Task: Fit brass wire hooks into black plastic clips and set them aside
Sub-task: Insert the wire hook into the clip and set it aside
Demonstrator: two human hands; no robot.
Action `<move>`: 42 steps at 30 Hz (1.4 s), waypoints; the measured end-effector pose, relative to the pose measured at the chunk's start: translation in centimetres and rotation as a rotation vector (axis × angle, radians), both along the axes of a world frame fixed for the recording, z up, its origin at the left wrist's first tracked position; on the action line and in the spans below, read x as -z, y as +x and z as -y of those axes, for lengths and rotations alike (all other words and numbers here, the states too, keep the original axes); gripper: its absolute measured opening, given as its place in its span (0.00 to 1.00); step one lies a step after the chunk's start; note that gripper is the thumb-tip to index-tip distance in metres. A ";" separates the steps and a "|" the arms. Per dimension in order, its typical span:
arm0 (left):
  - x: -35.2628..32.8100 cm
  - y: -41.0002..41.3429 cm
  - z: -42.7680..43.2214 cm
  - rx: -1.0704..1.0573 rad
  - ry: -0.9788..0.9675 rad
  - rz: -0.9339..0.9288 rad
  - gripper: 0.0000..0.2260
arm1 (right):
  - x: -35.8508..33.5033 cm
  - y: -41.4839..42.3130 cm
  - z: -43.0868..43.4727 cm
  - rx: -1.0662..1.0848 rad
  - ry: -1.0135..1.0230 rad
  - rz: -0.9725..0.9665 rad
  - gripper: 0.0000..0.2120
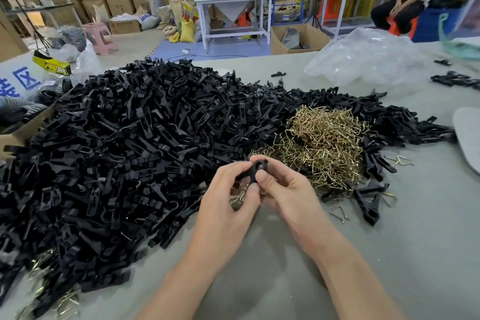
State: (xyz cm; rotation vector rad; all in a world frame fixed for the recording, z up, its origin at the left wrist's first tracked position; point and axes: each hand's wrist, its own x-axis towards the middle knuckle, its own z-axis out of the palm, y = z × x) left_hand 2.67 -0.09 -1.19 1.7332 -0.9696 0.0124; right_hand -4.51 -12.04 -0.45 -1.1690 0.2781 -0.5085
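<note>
Head view: two hands hold one black clip

A big grey table (389, 254) fills the view. A huge pile of black clips (117, 143) covers its left and middle. To the right, touching that pile, sits a smaller heap of brass hooks (322, 143). A clear plastic bag (363, 57) lies crumpled at the far side.

Near the front, the left hand (228, 205) and the right hand (288, 189) meet just in front of the hook heap. Both sets of fingers are curled and pinch one clip (255, 167), held up above the table. I cannot tell if a hook is in it.

A few loose hooks (339, 213) lie on the table to the right of the hands.
</note>
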 end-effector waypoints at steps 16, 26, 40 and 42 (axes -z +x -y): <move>1.0 0.2 2.5 -0.332 0.542 0.519 0.09 | -0.4 -2.6 1.6 0.266 0.433 0.145 0.13; 0.6 0.7 1.5 -0.207 0.110 0.000 0.07 | -0.2 -2.3 2.3 0.186 0.350 0.057 0.15; -0.7 0.2 1.8 -0.096 -0.056 -0.362 0.03 | -0.4 -1.9 2.0 -0.016 0.351 -0.008 0.13; -0.9 0.0 1.7 -0.096 -0.058 -0.369 0.03 | -0.4 -1.9 1.8 -0.047 0.362 -0.032 0.15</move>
